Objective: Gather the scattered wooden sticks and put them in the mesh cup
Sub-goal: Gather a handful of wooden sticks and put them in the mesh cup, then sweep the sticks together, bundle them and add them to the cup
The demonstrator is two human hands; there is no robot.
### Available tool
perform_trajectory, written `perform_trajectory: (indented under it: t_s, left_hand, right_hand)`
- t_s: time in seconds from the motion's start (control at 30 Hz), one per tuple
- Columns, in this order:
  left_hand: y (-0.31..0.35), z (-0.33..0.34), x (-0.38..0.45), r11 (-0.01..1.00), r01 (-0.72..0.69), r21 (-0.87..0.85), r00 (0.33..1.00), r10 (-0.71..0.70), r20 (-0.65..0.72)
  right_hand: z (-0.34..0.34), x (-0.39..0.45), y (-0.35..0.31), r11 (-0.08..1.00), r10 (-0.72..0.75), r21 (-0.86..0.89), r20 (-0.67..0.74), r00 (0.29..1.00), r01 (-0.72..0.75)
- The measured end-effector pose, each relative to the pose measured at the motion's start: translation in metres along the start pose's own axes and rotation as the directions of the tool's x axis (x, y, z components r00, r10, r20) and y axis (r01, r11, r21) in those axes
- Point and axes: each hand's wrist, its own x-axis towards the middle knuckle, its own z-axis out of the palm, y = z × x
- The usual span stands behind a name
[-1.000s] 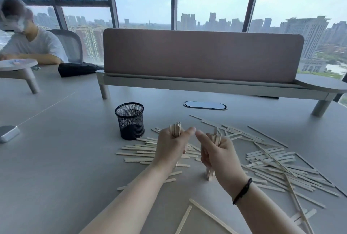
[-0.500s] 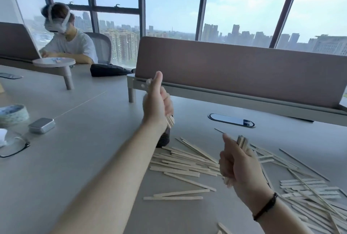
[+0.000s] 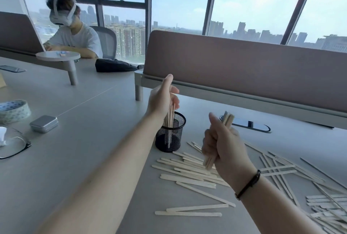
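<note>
The black mesh cup (image 3: 170,139) stands on the grey desk (image 3: 78,139). My left hand (image 3: 163,98) is right above it, thumb raised and fingers curled round a bundle of wooden sticks (image 3: 170,115) that reaches down into the cup. To the right of the cup, my right hand (image 3: 223,143) is a fist shut on a second bundle of sticks (image 3: 227,120), held upright above the desk. Many loose sticks (image 3: 189,168) lie scattered in front of the cup and off to the right (image 3: 281,170).
A desk divider on a raised shelf (image 3: 244,76) runs behind the cup, with a dark cable port (image 3: 249,123) below it. At the left lie a metal tin (image 3: 44,123), a tape roll (image 3: 14,110) and glasses (image 3: 13,145). A person with a headset (image 3: 73,36) sits at the far left.
My left hand carried its bundle from beside the right hand up and over to the cup, then lowered the sticks into it. The right hand kept its bundle. The view turned left.
</note>
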Motion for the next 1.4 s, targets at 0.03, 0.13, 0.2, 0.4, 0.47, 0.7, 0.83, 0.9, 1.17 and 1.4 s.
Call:
perform_trajectory:
  t_s: [0.03,0.13,0.2,0.4,0.47,0.7,0.83,0.9,1.17,1.4]
  left_hand:
    - [0.002,-0.003,-0.001,0.999,-0.035,0.029,0.999,0.035,-0.017]
    - [0.004,-0.014,-0.01,0.98,-0.15,0.13,0.984,0.161,-0.081]
    - [0.003,-0.021,-0.021,0.966,-0.212,0.149,0.96,0.234,-0.154]
    - [-0.013,-0.027,-0.046,0.918,-0.355,0.175,0.898,0.387,-0.212]
    - [-0.013,-0.026,-0.051,0.913,-0.376,0.16,0.889,0.404,-0.218]
    - [-0.022,-0.027,-0.074,0.93,-0.348,0.116,0.91,0.365,-0.196]
    - [-0.036,-0.026,-0.092,0.85,-0.42,0.316,0.901,0.349,0.258]
    - [-0.052,-0.023,-0.094,0.592,-0.606,0.531,0.795,0.45,0.406]
    - [-0.048,0.006,-0.124,0.341,-0.776,0.531,0.628,0.495,0.6]
    - [-0.061,0.024,-0.165,0.41,-0.643,0.647,0.497,-0.419,0.76]
  right_hand:
    - [0.011,0.009,-0.005,1.0,-0.026,-0.001,-0.022,0.999,0.026]
    - [0.043,0.042,-0.024,0.991,-0.111,0.073,-0.05,0.993,0.114]
    - [0.062,0.067,-0.03,0.984,-0.155,0.081,-0.054,0.987,0.159]
    - [0.085,0.105,0.005,0.974,-0.116,-0.2,-0.049,0.992,0.104]
    - [0.082,0.105,0.012,0.943,-0.092,-0.326,-0.046,0.995,0.072]
    - [0.056,0.098,-0.005,0.818,-0.157,-0.563,-0.022,0.987,0.118]
    - [0.015,0.066,-0.012,0.739,-0.245,-0.647,0.004,0.97,0.189]
    - [-0.01,0.047,-0.003,0.659,-0.224,-0.73,0.041,0.974,0.182]
    - [-0.109,-0.03,0.007,0.243,0.044,-0.956,0.18,0.983,0.165]
    - [-0.205,-0.063,-0.015,0.028,-0.035,-0.996,-0.08,0.996,-0.079]
